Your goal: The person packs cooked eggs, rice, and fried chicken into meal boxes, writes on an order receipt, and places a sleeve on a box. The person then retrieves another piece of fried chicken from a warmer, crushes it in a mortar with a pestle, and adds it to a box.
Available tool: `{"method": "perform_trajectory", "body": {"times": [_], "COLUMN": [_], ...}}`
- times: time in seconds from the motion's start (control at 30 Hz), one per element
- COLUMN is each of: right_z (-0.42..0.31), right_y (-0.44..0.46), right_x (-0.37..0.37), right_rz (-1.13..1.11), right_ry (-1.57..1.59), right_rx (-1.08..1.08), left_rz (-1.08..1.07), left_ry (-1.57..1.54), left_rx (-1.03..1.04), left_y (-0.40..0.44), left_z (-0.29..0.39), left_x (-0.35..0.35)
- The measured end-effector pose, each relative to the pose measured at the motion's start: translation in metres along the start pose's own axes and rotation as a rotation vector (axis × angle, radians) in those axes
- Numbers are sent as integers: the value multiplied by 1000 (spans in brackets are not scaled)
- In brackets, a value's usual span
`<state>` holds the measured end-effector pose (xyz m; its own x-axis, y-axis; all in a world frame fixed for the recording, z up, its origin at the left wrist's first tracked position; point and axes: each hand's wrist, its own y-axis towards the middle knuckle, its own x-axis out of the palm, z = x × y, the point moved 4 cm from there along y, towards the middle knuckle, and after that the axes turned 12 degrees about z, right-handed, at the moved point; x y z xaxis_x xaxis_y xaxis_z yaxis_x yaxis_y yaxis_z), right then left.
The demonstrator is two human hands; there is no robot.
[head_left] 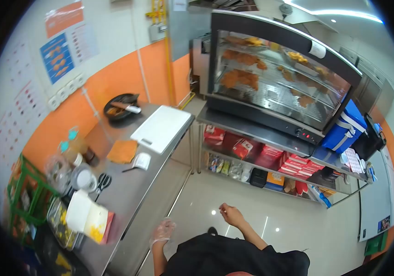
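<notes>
My left hand, in a clear plastic glove, hangs beside the front edge of the steel counter. Its fingers are loosely bent, and nothing shows in them. Bare and loosely curled, my right hand is held over the floor in front of my body, with no object visible in it. On the counter nearest my left hand stands an open takeaway box with yellow food inside. Farther along lie black-handled scissors, an orange-brown flat piece, a small white scoop and a white cutting board.
A glass display warmer with fried food stands on a steel shelf unit holding red boxes. A blue cooler bag sits at its right. Along the wall are a black pan, bottles and a green crate.
</notes>
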<state>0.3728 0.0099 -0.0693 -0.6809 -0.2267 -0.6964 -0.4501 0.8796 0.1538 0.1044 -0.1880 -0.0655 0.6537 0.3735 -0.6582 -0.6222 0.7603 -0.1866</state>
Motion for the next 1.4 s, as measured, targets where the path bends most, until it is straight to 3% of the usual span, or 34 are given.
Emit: {"method": "perform_trajectory", "body": {"times": [0.07, 0.17, 0.23, 0.33, 0.5, 0.6, 0.67, 0.73, 0.83, 0.87, 0.9, 0.93, 0.97, 1.03, 1.4], "right_z": [24, 64, 83, 109, 88, 115, 138, 168, 254, 281, 291, 301, 308, 311, 393], "right_y": [38, 81, 103, 138, 181, 195, 202, 206, 215, 222, 222, 227, 228, 234, 229], "right_x": [-44, -75, -85, -87, -122, -135, -136, -130, -81, -58, -50, -39, -37, -44, -145], "right_rz": [15, 105, 390, 494, 560, 637, 655, 603, 44, -270, -253, -368, -322, -366, -353], "right_ry": [-105, -264, -201, 9, -268, -235, -134, -183, -79, -190, -180, -154, 61, 191, 190], "right_rx": [46, 112, -37, 103, 321, 326, 309, 319, 544, 296, 398, 334, 390, 458, 575], "left_rz": [172, 264, 216, 145, -132, -294, -240, -155, -107, -88, -70, -43, -23, 13, 99], "left_ry": [-57, -15, -34, -543, 102, 200, 232, 264, 221, 207, 191, 185, 181, 176, 158], "left_rx": [60, 169, 146, 144, 348, 441, 500, 542, 529, 522, 517, 506, 499, 479, 384], "left_y": [38, 75, 97, 167, 240, 315, 337, 342, 350, 352, 354, 357, 358, 359, 358], "left_z": [24, 47, 51, -21, 8, -3, 34, 99, 172, 195, 221, 240, 259, 291, 356], "left_x": [11, 19, 27, 78, 93, 130, 128, 118, 142, 151, 160, 168, 175, 188, 225]}}
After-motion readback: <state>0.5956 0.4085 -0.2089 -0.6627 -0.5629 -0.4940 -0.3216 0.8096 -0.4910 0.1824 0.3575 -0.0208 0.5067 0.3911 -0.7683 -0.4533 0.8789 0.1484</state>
